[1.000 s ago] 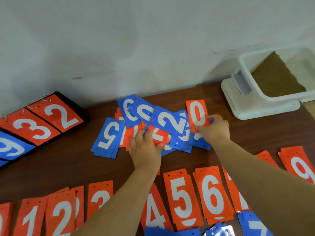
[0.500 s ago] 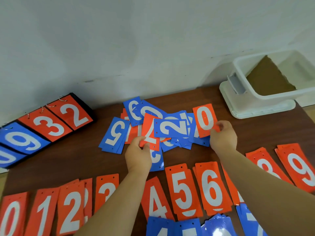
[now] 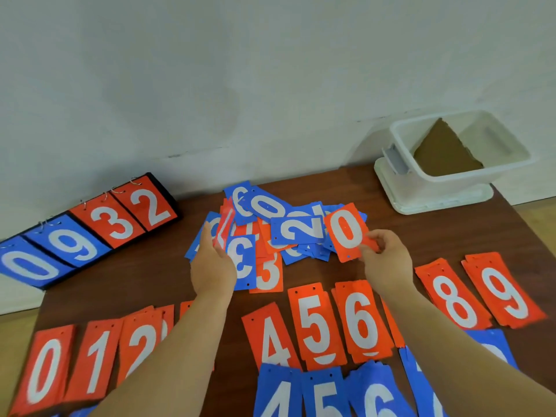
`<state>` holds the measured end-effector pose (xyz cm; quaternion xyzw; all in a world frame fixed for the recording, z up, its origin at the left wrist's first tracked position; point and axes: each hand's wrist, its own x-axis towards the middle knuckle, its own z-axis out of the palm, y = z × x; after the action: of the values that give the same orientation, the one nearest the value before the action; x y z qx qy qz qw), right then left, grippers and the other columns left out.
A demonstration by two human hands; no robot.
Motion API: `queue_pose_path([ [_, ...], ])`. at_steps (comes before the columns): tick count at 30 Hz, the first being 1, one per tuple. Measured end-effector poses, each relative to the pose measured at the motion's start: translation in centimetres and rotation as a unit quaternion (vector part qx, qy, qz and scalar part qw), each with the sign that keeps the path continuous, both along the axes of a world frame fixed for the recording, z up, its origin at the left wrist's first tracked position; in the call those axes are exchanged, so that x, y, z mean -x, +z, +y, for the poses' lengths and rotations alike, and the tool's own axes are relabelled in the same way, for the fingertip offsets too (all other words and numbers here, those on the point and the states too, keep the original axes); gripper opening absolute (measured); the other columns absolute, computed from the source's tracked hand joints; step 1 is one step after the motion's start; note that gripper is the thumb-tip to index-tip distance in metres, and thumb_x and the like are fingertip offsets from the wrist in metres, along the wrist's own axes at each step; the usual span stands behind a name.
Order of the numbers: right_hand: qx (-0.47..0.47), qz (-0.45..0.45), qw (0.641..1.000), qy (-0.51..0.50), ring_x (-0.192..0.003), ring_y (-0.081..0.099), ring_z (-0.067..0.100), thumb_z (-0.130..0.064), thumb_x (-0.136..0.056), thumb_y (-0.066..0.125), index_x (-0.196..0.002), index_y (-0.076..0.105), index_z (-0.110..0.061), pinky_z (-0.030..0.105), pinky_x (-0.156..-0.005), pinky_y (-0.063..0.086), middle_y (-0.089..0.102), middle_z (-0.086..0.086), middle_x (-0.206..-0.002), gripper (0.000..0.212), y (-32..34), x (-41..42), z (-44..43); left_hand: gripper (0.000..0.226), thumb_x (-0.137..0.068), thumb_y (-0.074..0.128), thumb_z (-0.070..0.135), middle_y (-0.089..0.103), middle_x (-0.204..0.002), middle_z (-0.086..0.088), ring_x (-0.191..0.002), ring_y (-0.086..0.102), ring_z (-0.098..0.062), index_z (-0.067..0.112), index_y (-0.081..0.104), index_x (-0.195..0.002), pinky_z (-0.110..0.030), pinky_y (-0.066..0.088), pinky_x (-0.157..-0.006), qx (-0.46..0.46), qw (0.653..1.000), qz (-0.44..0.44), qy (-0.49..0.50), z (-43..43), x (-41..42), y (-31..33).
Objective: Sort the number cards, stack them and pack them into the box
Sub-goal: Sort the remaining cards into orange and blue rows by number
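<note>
A mixed pile of blue and red number cards (image 3: 285, 233) lies in the middle of the brown table (image 3: 135, 284). My right hand (image 3: 385, 260) pinches a red 0 card (image 3: 346, 231) by its lower corner, lifted over the pile's right side. My left hand (image 3: 212, 263) is at the pile's left side and holds a tilted red card (image 3: 224, 225) on edge, beside a blue 3 card (image 3: 243, 260). The open white box (image 3: 451, 180) stands at the back right. Sorted red stacks run along the front, from the red 0 stack (image 3: 45, 371) to the red 9 stack (image 3: 502, 291).
A flip scoreboard (image 3: 90, 233) showing 0, 9, 3, 2 leans at the back left against the wall. Blue stacks of 4, 5 and 6 (image 3: 322, 392) lie at the front edge. The box rests on its lid (image 3: 400, 203).
My right hand has drawn the red 0 card back off the pile towards me. My left hand shifted left, tipping a red card up and uncovering the blue 3 and a red 3.
</note>
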<state>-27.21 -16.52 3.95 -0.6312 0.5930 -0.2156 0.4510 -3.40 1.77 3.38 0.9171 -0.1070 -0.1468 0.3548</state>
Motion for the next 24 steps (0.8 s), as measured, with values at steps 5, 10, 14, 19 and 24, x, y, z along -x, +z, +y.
queue_pose_path([
  [5,-0.038,-0.067,0.997,0.01,-0.092,0.071,0.01,-0.02,-0.096,0.068,-0.116,0.062,-0.029,0.035,-0.081,0.062,0.07,-0.008,-0.107,0.023,2.8,-0.4,2.7,0.027,-0.106,0.051,0.027,0.066,-0.12,0.001,-0.095,0.068,-0.012,0.029,0.059,-0.132,-0.017,0.05,-0.056,0.119,0.992,0.035,0.021,2.2,0.6,3.0],
  [10,-0.091,-0.171,0.981,-0.027,-0.087,0.075,0.009,-0.019,-0.095,0.07,-0.107,0.065,-0.029,0.025,-0.069,0.061,0.074,-0.01,-0.098,0.016,6.4,0.1,7.3,0.027,-0.101,0.061,0.013,0.075,-0.102,0.001,-0.083,0.076,-0.009,0.033,0.064,-0.12,-0.023,0.059,-0.06,0.197,0.961,0.189,-0.051,5.2,4.8,6.7],
  [14,-0.116,-0.183,0.976,0.008,-0.087,0.074,0.011,-0.016,-0.095,0.069,-0.104,0.067,-0.027,0.027,-0.067,0.06,0.075,-0.007,-0.099,0.015,7.5,1.3,10.3,0.032,-0.103,0.056,0.01,0.075,-0.112,-0.002,-0.092,0.076,-0.015,0.037,0.067,-0.115,-0.025,0.06,-0.067,0.192,0.932,0.26,-0.16,7.1,8.4,9.4],
  [19,-0.136,-0.156,0.975,0.075,-0.088,0.073,0.012,-0.017,-0.095,0.069,-0.105,0.067,-0.03,0.034,-0.072,0.063,0.072,-0.007,-0.104,0.016,8.5,3.6,12.4,0.033,-0.103,0.058,0.013,0.072,-0.12,0.007,-0.099,0.074,-0.013,0.041,0.068,-0.115,-0.04,0.063,-0.083,0.186,0.931,0.235,-0.21,8.7,12.1,12.0],
  [24,-0.086,-0.132,0.978,0.137,-0.094,0.069,0.011,-0.021,-0.092,0.072,-0.102,0.067,-0.034,0.035,-0.078,0.062,0.068,-0.007,-0.107,0.017,10.3,7.1,13.3,0.031,-0.104,0.056,0.017,0.067,-0.129,0.006,-0.104,0.073,-0.016,0.042,0.07,-0.117,-0.036,0.062,-0.083,0.222,0.921,0.256,-0.192,10.7,16.3,14.6],
])
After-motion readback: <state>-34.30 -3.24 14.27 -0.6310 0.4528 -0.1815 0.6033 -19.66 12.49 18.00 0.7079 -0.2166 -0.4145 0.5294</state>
